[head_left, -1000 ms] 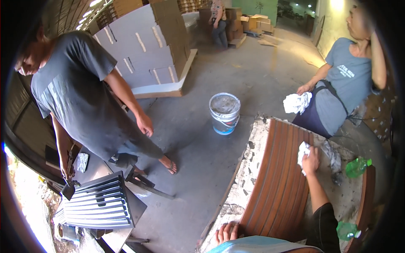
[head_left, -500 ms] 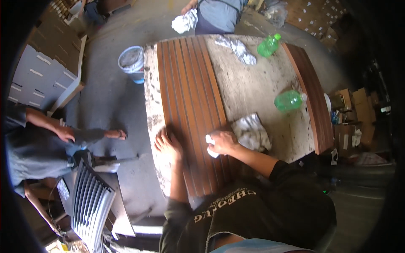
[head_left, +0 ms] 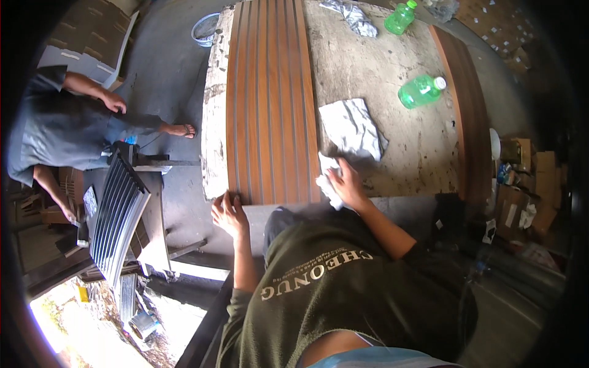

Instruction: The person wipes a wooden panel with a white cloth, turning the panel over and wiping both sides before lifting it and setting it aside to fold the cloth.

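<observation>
the brown slatted wood panel (head_left: 270, 104) lies lengthwise on the left part of the stained whitish surface (head_left: 392, 135), its dark seams running away from the person and its near end at the surface's near edge. the left hand (head_left: 228, 214) is at the panel's near left corner, fingers bent and a little apart; i cannot tell whether its grip presses the edge between thumb and fingers. the right hand (head_left: 348, 183) is just beside the near right corner, its grip pinching a crumpled white cloth (head_left: 328, 178). just beyond that hand, a wrinkled white rag (head_left: 353, 129) lies on the surface, and a grey-white rag (head_left: 353, 18) lies near the far end. to the right are 2 see-through green bottles: the white-capped bottle (head_left: 420, 92) is nearer, the green-capped bottle (head_left: 399, 19) farther off. a curved brown panel (head_left: 466, 116) runs along the right edge of the surface. on the left, a co-worker (head_left: 67, 129) in dark clothes is beside a black slatted panel (head_left: 119, 208).
</observation>
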Action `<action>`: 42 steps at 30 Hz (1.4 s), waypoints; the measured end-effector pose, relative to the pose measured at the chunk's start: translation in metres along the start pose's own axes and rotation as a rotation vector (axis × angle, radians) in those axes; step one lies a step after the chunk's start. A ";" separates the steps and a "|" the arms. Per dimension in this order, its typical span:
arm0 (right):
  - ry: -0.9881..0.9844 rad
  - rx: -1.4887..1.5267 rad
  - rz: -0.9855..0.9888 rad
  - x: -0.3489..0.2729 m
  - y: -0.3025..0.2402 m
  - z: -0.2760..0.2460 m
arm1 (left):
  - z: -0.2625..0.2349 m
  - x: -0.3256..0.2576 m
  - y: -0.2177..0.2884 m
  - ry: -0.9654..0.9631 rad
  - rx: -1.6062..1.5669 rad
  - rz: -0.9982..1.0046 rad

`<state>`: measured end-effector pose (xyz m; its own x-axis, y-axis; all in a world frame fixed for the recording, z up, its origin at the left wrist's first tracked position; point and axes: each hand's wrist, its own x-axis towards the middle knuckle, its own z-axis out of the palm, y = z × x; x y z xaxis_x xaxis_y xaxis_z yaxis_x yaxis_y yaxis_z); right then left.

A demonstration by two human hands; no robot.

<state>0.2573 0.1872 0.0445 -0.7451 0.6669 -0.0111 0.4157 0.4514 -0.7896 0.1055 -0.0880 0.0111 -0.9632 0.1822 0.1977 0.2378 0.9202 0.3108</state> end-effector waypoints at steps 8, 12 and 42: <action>0.005 0.044 0.185 -0.028 0.016 0.016 | 0.000 -0.029 -0.004 -0.014 -0.432 -0.002; -0.070 1.199 0.601 -0.048 0.026 -0.012 | 0.016 -0.081 -0.032 -0.156 -1.250 -0.404; 0.129 -0.290 -1.070 0.140 -0.215 -0.003 | -0.262 -0.063 -0.001 -0.202 0.046 0.172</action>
<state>0.0652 0.1858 0.2147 -0.7392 -0.0993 0.6661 -0.2890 0.9401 -0.1806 0.1985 -0.1909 0.2417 -0.9157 0.3984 0.0529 0.3986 0.8837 0.2455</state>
